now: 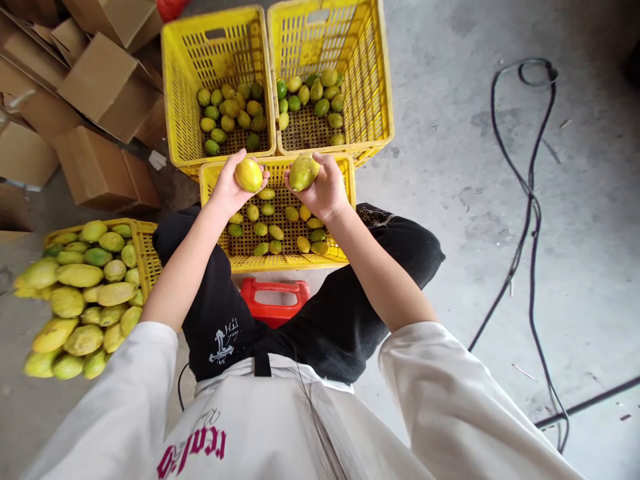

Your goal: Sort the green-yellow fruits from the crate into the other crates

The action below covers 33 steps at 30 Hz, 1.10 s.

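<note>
My left hand is closed around a yellow lemon, its thumb on top. In my right hand sits a larger green-yellow lemon with the fingers curled under it. Both hands are close together above the near yellow crate, which stands between my knees. On that crate's bottom several yellow and green lemons lie scattered. Past my hands, the far left crate and the far right crate also hold several lemons along their floors.
Left of my leg, a yellow crate is heaped with large yellow-green fruit. Cardboard boxes are piled at the upper left. A red plastic stool shows between my legs. A black cable lies looped on the concrete floor.
</note>
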Each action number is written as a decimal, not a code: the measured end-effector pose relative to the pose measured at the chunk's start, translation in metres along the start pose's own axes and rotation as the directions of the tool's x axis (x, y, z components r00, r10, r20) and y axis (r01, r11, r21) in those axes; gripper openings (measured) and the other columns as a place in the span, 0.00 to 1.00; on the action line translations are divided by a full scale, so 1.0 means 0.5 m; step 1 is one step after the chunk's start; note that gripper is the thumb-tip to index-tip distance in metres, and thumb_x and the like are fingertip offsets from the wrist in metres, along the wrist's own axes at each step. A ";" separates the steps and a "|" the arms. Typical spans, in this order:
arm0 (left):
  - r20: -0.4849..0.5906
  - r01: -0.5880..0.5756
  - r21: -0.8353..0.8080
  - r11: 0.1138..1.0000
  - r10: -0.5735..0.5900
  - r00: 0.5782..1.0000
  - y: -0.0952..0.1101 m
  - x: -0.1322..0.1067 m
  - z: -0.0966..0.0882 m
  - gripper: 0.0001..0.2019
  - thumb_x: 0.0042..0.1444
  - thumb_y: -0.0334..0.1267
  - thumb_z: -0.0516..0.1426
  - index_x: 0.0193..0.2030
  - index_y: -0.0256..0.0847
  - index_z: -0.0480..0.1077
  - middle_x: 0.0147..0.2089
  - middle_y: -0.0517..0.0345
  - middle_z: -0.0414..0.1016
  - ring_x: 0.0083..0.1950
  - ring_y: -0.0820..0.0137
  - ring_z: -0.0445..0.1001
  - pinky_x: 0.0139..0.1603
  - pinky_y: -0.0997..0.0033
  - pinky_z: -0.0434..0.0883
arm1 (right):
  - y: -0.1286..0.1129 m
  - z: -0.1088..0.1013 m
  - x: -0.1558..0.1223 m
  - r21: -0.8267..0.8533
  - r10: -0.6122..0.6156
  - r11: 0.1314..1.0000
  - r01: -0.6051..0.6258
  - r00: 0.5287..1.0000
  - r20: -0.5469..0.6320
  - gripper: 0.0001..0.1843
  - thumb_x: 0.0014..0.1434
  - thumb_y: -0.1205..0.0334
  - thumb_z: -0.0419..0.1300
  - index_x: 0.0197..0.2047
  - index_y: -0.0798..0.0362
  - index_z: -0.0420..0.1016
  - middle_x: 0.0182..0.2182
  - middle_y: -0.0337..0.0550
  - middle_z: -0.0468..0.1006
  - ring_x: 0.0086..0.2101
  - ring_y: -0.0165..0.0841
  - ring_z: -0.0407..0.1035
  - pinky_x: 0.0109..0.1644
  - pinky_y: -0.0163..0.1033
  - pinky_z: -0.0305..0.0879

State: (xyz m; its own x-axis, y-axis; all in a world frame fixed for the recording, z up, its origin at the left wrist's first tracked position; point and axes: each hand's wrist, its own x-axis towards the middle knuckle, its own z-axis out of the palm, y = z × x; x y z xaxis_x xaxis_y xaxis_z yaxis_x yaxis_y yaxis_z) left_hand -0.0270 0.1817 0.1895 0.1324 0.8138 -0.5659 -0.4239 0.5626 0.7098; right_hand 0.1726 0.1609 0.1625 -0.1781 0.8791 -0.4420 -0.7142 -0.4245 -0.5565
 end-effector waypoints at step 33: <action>0.109 -0.010 -0.009 1.000 0.011 0.994 0.012 -0.026 0.023 0.10 0.70 0.45 0.57 0.47 0.42 0.75 0.48 0.50 0.85 0.56 0.61 0.85 0.49 0.69 0.82 | -0.008 0.017 -0.017 -0.043 0.009 0.999 -0.005 0.996 0.088 0.10 0.65 0.51 0.64 0.47 0.44 0.74 0.46 0.43 0.86 0.58 0.42 0.77 0.68 0.56 0.76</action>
State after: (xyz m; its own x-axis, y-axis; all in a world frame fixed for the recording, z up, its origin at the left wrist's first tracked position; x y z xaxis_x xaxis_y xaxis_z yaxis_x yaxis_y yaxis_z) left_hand -0.0211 0.1765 0.2060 0.2244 0.8311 -0.5089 -0.4331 0.5528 0.7119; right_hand 0.1710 0.1571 0.1743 -0.2429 0.8911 -0.3833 -0.6834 -0.4377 -0.5843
